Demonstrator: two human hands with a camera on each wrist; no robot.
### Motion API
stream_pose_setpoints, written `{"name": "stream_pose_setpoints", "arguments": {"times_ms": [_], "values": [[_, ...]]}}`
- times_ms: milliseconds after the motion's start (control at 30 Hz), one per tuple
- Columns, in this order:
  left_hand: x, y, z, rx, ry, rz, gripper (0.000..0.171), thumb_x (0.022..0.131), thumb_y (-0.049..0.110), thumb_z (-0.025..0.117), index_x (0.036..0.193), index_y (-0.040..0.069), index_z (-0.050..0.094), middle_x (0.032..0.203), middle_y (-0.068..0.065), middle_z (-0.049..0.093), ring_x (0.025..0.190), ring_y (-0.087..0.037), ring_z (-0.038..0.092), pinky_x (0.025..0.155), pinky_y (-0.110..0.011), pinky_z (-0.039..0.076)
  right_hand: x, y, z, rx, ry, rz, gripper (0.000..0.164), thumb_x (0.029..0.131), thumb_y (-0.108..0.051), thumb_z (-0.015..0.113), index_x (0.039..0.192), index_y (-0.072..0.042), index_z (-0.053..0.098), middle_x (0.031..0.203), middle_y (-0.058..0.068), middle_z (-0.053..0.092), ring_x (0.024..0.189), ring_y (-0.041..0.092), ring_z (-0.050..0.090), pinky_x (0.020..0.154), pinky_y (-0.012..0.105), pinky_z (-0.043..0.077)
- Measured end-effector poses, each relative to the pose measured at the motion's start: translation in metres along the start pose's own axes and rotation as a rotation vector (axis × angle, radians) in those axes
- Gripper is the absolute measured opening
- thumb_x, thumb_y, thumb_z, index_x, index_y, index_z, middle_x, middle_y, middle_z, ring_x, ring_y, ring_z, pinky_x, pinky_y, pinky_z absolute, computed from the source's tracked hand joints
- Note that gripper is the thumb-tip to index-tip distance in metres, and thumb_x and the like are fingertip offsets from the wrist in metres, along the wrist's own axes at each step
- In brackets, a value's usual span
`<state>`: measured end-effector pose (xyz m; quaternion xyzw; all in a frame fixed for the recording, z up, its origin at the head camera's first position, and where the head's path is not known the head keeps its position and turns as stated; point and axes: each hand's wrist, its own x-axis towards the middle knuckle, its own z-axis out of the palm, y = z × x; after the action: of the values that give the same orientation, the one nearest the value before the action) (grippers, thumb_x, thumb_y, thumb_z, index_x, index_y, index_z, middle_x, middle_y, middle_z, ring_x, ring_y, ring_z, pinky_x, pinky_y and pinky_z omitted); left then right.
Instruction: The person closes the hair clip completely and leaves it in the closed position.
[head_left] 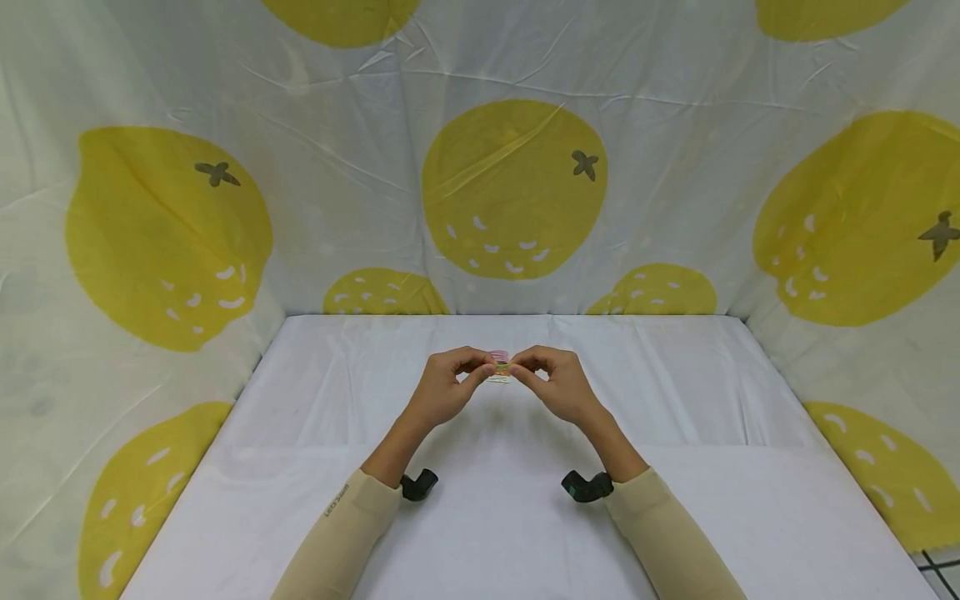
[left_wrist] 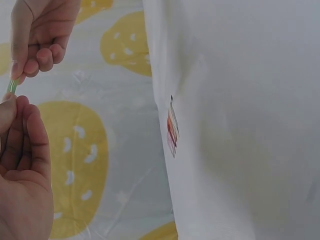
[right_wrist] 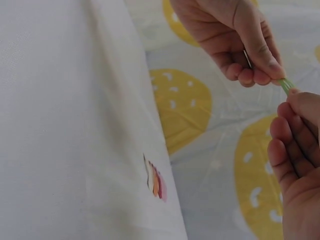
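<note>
In the head view my left hand (head_left: 442,390) and right hand (head_left: 561,385) meet fingertip to fingertip above the far middle of the table. Between them is a small, thin green strip (right_wrist: 286,85), pinched at one end by each hand's thumb and forefinger. The left wrist view shows the same green strip (left_wrist: 12,86) stretching across the short gap between the thumbs. Its kind is too small to make out. Below and behind the hands, several slim coloured pieces (right_wrist: 155,181) in pink, red, orange and pale tones lie side by side on the table.
A white cloth covers the table (head_left: 495,517). Hanging cloth with yellow lemon prints (head_left: 517,192) encloses its back and both sides. Black wrist-worn devices (head_left: 420,485) stick out inward from the sleeve cuffs.
</note>
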<state>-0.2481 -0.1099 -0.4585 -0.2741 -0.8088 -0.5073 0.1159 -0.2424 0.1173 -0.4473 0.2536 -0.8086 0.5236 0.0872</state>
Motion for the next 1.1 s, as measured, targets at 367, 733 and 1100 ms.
{"name": "stream_pose_setpoints", "arguments": {"times_ms": [367,733,1100], "values": [[0.001,-0.008,0.0,0.057,-0.022,-0.025,0.014,0.098,0.029,0.072,0.103,0.018,0.078,0.099,0.006,0.077,0.089,-0.008,0.073,0.081,-0.03,0.06,-0.004,-0.013,-0.001,0.035,0.045,0.011,0.007,0.095,-0.009,0.074,0.1,-0.005,0.078,0.09,0.01,0.077,0.076,0.01,0.062,0.071,0.023,0.05],[-0.001,-0.021,0.007,0.043,0.013,-0.121,0.012,0.093,0.032,0.078,0.098,0.021,0.081,0.094,0.007,0.078,0.08,-0.007,0.071,0.075,-0.035,0.06,-0.002,0.04,0.01,0.074,0.064,0.03,0.009,0.092,-0.022,0.08,0.097,-0.014,0.08,0.09,0.002,0.078,0.077,0.011,0.069,0.073,0.034,0.059],[0.001,-0.028,0.01,0.115,0.051,-0.196,0.014,0.088,0.035,0.083,0.088,0.021,0.08,0.082,0.007,0.076,0.069,-0.007,0.066,0.058,-0.025,0.052,0.001,0.05,0.014,0.034,0.051,0.128,0.016,0.092,-0.029,0.08,0.099,-0.015,0.081,0.095,0.002,0.078,0.079,0.011,0.071,0.071,0.026,0.057]]}}
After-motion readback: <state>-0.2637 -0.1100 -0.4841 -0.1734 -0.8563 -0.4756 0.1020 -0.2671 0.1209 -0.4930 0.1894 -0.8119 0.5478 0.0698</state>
